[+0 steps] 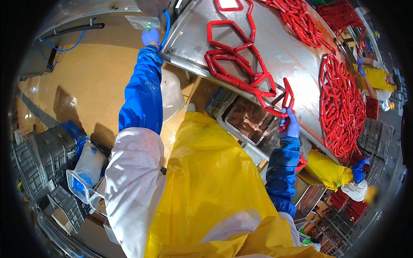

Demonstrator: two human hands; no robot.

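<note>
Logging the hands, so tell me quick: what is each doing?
Left hand: closed on a blue hose.
Right hand: closed on red sausage links.

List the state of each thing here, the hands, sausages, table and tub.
Left hand: gloved, raised, gripping a blue hose.
Right hand: gloved, shut on the sausage chain.
Sausage chain: linked, strung across the table.
Sausage pile: heaped, untouched.
Table: steel, tilted in this view.
Tub: open, holding meat.

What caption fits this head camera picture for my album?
Gloved right hand grips red sausage links on a steel table; left hand reaches toward a blue hose.
</note>
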